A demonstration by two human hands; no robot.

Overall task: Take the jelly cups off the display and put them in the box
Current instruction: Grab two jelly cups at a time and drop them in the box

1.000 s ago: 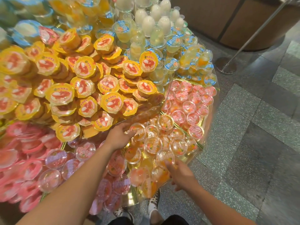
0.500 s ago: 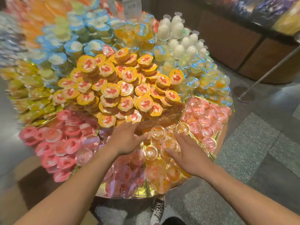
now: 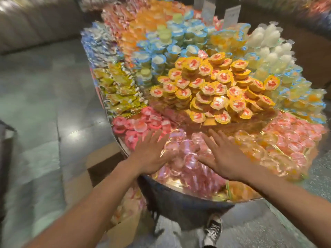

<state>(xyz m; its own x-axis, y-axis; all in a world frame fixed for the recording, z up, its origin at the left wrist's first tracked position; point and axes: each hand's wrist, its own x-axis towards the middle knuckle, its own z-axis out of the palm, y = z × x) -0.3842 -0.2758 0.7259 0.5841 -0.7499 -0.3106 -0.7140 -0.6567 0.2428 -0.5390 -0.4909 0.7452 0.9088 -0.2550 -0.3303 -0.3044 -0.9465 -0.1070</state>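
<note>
1. The left hand (image 3: 152,154) is lying palm down at the near edge of the display (image 3: 179,203), fingers straight and fanned apart, gripping nothing.
2. The right hand (image 3: 227,158) is lying the same way just to its right, fingers splayed and straight, also holding nothing.
3. Both hands are spreading over the clear pink jelly cups (image 3: 184,154), which are filling the near compartment of the display. The cups are showing between the two thumbs, and the palms appear to be resting on them, though motion blur is hiding the exact contact.
4. The clear orange jelly cups (image 3: 265,145) are sitting in the compartment to the right of the right hand, near the display's right edge.
5. The pink-lidded cups (image 3: 143,124) are lying beyond the left hand's fingertips, by the display's left edge.
6. The yellow-lidded cups (image 3: 215,90) are standing heaped on a raised tier in the middle, just behind both hands.
7. The blue-lidded cups (image 3: 170,49) and white bottle-shaped jellies (image 3: 268,40) are crowding the far side, with yellow wrapped sweets (image 3: 118,90) piling up along the left edge.
8. The cardboard box (image 3: 123,231) is standing open on the floor below the display's near-left edge, under the left forearm. Pale pink and orange cups are lying inside it, too blurred to count.
9. A black and white sneaker (image 3: 213,231) is showing on the grey tiled floor (image 3: 35,104) beneath the display's near edge.
</note>
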